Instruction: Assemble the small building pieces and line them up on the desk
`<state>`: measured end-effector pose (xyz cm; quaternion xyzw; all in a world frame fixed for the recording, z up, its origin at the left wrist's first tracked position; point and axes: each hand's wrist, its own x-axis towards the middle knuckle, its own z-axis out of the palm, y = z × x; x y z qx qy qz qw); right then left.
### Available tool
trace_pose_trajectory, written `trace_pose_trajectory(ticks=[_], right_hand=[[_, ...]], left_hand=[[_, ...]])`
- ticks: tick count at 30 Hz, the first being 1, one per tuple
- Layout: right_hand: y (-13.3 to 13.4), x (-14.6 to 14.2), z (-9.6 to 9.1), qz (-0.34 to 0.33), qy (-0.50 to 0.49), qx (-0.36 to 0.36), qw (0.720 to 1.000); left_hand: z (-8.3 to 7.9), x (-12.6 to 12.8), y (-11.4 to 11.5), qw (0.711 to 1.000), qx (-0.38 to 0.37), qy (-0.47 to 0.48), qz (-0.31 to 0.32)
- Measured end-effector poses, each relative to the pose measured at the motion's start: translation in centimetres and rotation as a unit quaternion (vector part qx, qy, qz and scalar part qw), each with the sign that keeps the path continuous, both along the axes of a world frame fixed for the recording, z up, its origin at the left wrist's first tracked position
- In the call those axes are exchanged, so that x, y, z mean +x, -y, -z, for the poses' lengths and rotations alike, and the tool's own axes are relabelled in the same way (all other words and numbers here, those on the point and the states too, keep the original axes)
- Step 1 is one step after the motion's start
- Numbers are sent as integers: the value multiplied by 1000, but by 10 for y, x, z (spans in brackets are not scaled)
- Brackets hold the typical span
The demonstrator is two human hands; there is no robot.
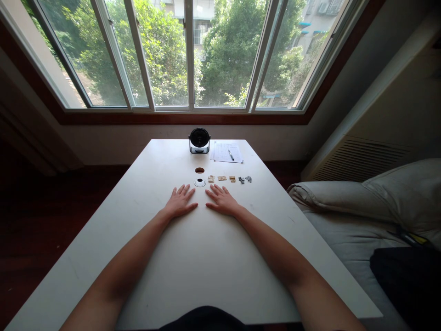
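My left hand (179,201) lies flat on the white table (193,257), palm down, fingers stretched out and holding nothing. My right hand (222,200) rests flat beside it in the same way, fingers apart and empty. Just beyond the fingertips runs a short row of small building pieces: tan plates (222,178) and, further right, dark grey pieces (245,179). A round white cap (200,182) lies just ahead of my left hand, with a cable hole (199,170) in the tabletop behind it.
A small black round device (199,140) stands at the table's far edge. Beside it lies a sheet of paper (225,151) with a pen (230,155) on it. A bed with pale bedding (361,197) adjoins the table's right side. A wide window fills the far wall.
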<state>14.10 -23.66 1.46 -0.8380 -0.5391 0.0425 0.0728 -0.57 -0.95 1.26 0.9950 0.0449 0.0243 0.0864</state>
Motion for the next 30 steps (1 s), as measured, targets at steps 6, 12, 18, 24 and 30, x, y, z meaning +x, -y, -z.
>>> trace_pose_trajectory(ticks=[6, 12, 18, 24, 30], right_hand=[[1, 1, 0, -1, -1, 2, 1000], [2, 2, 1, -1, -4, 9, 1000], [1, 2, 1, 3, -3, 7, 1000], [2, 1, -1, 5, -1, 8, 1000], [2, 1, -1, 3, -3, 8, 1000]], left_hand=[[0, 0, -1, 1000, -2, 1, 2], [1, 0, -2, 1000, -3, 6, 4], [2, 1, -3, 1000, 1, 7, 6], [2, 1, -3, 1000, 0, 10, 10], [6, 2, -5, 1000, -5, 22, 8]])
